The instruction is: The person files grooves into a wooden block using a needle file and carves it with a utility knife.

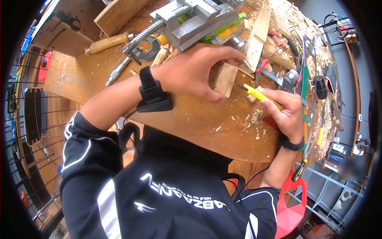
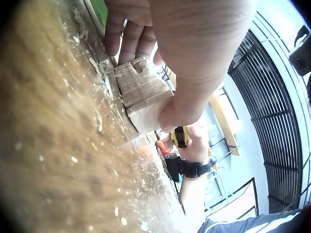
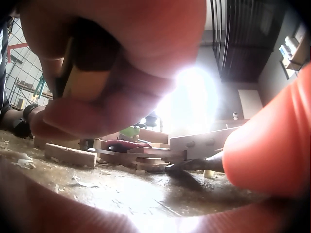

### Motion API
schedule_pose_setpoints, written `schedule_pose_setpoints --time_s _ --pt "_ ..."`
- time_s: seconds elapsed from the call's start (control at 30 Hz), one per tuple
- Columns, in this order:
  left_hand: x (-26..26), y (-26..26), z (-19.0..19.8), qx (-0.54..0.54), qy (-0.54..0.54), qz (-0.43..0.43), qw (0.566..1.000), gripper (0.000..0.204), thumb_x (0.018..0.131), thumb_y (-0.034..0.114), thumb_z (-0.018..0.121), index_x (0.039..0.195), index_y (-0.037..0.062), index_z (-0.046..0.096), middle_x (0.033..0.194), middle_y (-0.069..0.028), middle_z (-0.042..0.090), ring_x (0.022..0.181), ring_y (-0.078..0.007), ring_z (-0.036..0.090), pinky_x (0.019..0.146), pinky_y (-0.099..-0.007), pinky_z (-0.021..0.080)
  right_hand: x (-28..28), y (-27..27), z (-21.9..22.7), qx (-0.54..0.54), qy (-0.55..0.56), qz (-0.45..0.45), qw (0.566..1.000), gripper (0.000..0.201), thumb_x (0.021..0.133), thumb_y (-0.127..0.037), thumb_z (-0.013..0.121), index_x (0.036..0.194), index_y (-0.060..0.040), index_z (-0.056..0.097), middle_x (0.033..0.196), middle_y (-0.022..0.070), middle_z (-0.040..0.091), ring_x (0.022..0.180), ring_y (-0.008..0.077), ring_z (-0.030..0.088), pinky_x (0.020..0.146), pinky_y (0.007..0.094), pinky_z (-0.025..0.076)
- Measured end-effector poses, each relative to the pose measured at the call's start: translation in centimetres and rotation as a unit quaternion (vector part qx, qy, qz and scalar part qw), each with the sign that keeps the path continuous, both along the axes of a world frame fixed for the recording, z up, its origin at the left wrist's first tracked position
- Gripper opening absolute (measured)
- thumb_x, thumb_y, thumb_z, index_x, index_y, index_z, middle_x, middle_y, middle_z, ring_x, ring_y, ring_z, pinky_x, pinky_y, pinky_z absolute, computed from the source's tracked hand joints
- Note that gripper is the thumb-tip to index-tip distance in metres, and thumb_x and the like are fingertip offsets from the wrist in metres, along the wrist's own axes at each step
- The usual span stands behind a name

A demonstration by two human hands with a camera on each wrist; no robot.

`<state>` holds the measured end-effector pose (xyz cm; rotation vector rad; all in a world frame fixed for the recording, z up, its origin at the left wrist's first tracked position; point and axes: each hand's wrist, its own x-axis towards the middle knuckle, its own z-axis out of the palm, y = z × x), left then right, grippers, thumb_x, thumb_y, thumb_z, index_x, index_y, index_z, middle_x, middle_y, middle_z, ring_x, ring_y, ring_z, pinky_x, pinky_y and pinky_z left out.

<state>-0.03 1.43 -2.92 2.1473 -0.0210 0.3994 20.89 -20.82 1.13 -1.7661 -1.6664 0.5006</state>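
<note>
My left hand (image 1: 191, 71) holds a small wooden block (image 1: 225, 81) on the bench, its thumb at the near end and its fingers curved round the far side. In the left wrist view the block (image 2: 148, 109) shows a stepped shape with a notch, and the thumb presses against it. A yellow-handled craft knife (image 1: 256, 93) is gripped in my right hand (image 1: 287, 113), its thin dark tip pointing at the block's right side, close to it. Much of the handle is hidden by the fingers in the right wrist view.
A metal vise (image 1: 195, 24) stands just beyond the left hand. A wooden-handled tool (image 1: 107, 43) lies at the far left. Tools, wood strips (image 1: 258, 38) and heaped shavings (image 1: 320, 115) crowd the right side. A red-handled tool (image 3: 267, 138) lies beneath the right hand.
</note>
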Motion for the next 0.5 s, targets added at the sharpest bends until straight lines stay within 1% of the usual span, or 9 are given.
schedule_pose_setpoints --time_s 0.07,0.13,0.23,0.33,0.4,0.5 --pt "-0.05 -0.02 -0.06 -0.001 -0.002 -0.001 1.0 0.084 0.068 0.01 0.088 0.144 0.0035 0.053 0.133 -0.0119 0.064 0.122 -0.0227 0.062 0.105 -0.035 0.051 -0.03 0.02 0.0 -0.005 -0.002 -0.017 1.0 0.025 0.088 -0.008 0.075 0.112 0.0011 0.077 0.083 0.0139 0.077 0.068 0.0165 0.073 0.064 0.0273 0.053" --pt "-0.03 -0.04 -0.07 0.003 -0.001 0.005 1.0 0.083 0.068 0.01 0.088 0.144 0.0036 0.053 0.133 -0.0123 0.064 0.122 -0.0231 0.063 0.106 -0.0351 0.05 0.27 -0.04 -0.19 0.016 -0.001 -0.003 1.0 0.025 0.088 -0.008 0.075 0.112 0.0013 0.077 0.085 0.0142 0.077 0.07 0.0174 0.074 0.065 0.027 0.054" --pt "-0.03 0.01 0.37 0.021 0.008 0.002 1.0 0.084 0.068 0.01 0.088 0.144 0.0038 0.053 0.132 -0.0124 0.064 0.122 -0.0234 0.063 0.106 -0.0349 0.05 0.04 0.08 -0.28 0.012 -0.013 0.018 1.0 0.025 0.088 -0.008 0.075 0.112 0.0016 0.077 0.085 0.0147 0.077 0.071 0.0179 0.074 0.066 0.0272 0.054" --pt "0.15 -0.01 -0.16 -0.004 -0.009 0.003 1.0 0.084 0.067 0.011 0.089 0.144 0.0043 0.053 0.132 -0.0124 0.064 0.121 -0.0237 0.063 0.106 -0.035 0.05 0.17 0.06 -0.21 0.023 -0.018 0.0 1.0 0.026 0.088 -0.008 0.075 0.112 0.0012 0.077 0.086 0.015 0.077 0.071 0.018 0.074 0.066 0.0274 0.054" --pt "0.15 -0.02 -0.07 0.003 -0.011 0.003 1.0 0.084 0.067 0.01 0.089 0.144 0.0044 0.053 0.132 -0.0121 0.064 0.121 -0.0234 0.063 0.106 -0.035 0.05 0.32 0.02 -0.3 0.03 -0.022 -0.006 0.999 0.026 0.088 -0.008 0.076 0.112 0.0007 0.077 0.086 0.015 0.077 0.071 0.0181 0.074 0.066 0.0276 0.054" --pt "0.08 -0.06 0.07 0.005 -0.002 0.004 1.0 0.084 0.067 0.009 0.089 0.144 0.0045 0.053 0.132 -0.0115 0.064 0.121 -0.0228 0.063 0.106 -0.0348 0.051 0.15 -0.02 -0.07 0.036 -0.016 0.012 0.999 0.026 0.088 -0.008 0.076 0.113 0.0006 0.077 0.086 0.015 0.077 0.071 0.0186 0.074 0.066 0.0276 0.054"
